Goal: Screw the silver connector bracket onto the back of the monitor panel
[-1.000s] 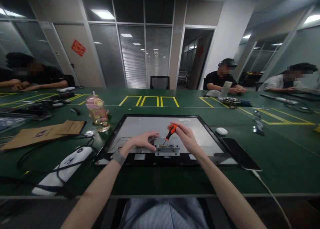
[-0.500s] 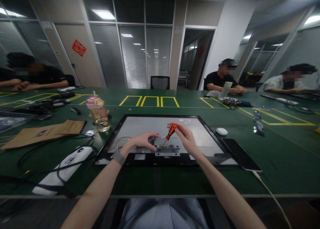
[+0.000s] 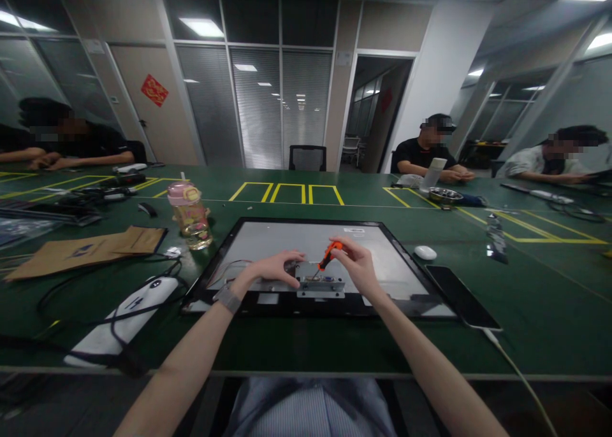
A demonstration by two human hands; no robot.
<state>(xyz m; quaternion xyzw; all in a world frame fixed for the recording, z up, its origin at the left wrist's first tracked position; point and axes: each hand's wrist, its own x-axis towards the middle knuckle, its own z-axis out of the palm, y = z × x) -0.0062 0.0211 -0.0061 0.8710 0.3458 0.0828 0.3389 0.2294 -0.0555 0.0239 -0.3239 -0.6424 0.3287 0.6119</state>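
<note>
An orange-and-black screwdriver [image 3: 329, 256] leans in my right hand [image 3: 357, 262], its handle pinched between the fingers. Its thin shaft slants down to the left, and the tip meets the connector area of a silver metal bracket [image 3: 321, 288]. My left hand [image 3: 276, 267] curves around the bracket's left end, thumb in front and fingers behind, holding it. What lies under those fingers is partly hidden. Beneath the bracket is a flat display panel [image 3: 382, 255], lying back side up with a grey metal back and black border.
Left of the panel are a pink-lidded bottle [image 3: 189, 215], a brown paper envelope [image 3: 86, 251] and a white power strip [image 3: 125, 319] with black cables. To the right lie a white earbud case [image 3: 425, 252] and a phone [image 3: 461, 295] on its cable. Several people sit across the table.
The screwdriver's handle has tilted slightly further right, and my right fingers have shifted around it. My left hand stays at the bracket.
</note>
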